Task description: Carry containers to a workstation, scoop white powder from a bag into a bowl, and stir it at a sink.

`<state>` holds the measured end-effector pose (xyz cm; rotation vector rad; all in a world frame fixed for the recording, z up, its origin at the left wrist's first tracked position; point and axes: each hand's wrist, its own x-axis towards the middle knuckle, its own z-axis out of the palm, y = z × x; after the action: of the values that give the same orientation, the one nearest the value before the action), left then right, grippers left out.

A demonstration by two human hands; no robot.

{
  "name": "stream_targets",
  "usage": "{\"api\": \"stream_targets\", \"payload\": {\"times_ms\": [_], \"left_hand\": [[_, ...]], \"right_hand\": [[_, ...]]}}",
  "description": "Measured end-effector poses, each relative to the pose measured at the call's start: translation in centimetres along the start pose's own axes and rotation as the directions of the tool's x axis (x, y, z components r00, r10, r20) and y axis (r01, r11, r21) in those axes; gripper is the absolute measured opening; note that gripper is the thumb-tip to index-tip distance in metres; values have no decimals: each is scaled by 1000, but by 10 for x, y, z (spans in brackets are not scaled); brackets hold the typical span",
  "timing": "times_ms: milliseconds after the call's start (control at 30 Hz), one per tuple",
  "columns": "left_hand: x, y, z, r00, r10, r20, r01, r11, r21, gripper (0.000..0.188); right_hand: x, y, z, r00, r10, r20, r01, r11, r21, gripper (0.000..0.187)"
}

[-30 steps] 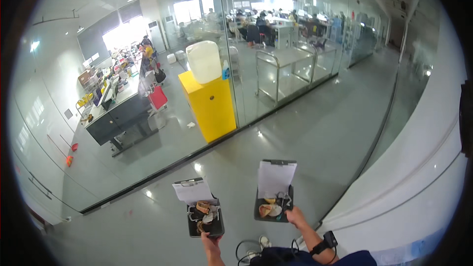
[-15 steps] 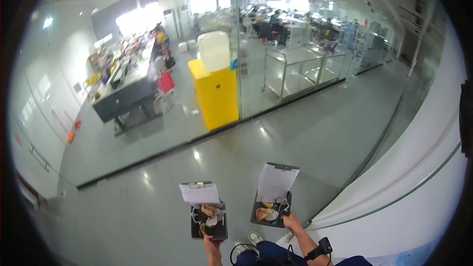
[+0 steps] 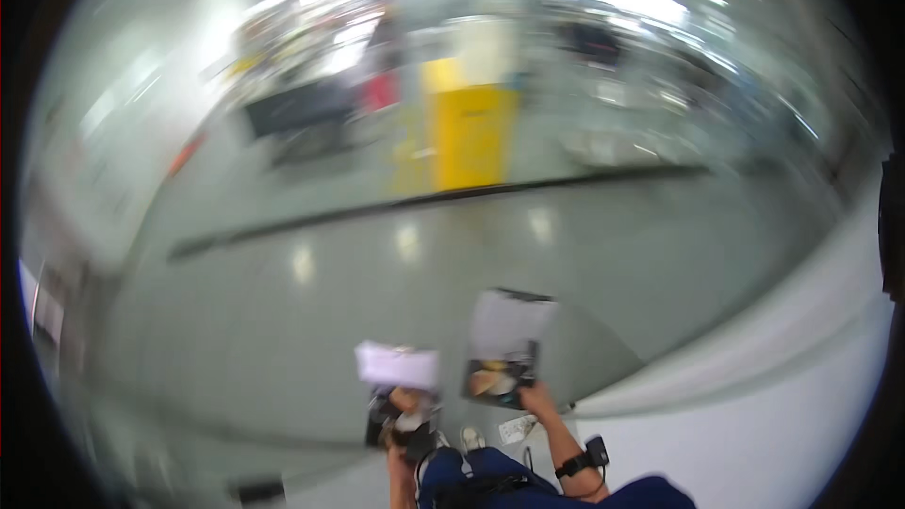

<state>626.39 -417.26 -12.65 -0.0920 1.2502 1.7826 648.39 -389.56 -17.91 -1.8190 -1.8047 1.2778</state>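
The left hand [image 3: 394,443] grips the near edge of the left tray [image 3: 375,433], which extends forward from it with blurred items inside, while the right hand [image 3: 538,401] clasps the near right corner of the right tray [image 3: 473,392], lying forward-left of that hand.

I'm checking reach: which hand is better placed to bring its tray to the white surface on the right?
The right hand, I'd judge: it holds its black tray nearer the white surface. The left hand holds the other tray farther left, likely a longer reach.
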Motion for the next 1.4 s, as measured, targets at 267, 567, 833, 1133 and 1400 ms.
{"api": "stream_targets", "payload": {"times_ms": [267,567,833,1133,1400], "left_hand": [[-46,-26,-2,991,116,-61,-108,986,125,28],[-203,-70,-180,988,97,-118,-79,986,148,26],[-329,-74,-370,896,274,-349,-346,923,-166,31],[-514,-14,-607,525,157,-836,-613,751,-244,19],[-644,0,-753,40,-93,-995,-927,369,-71,38]], "right_hand": [[62,80,-14,962,-71,264,-73,863,499,52],[-126,18,163,873,-181,454,165,983,76,52],[-345,-72,374,622,-294,726,442,897,-16,51],[-591,-119,639,280,-237,930,692,722,-25,51],[-855,-151,816,5,-170,986,848,523,85,51]]}}
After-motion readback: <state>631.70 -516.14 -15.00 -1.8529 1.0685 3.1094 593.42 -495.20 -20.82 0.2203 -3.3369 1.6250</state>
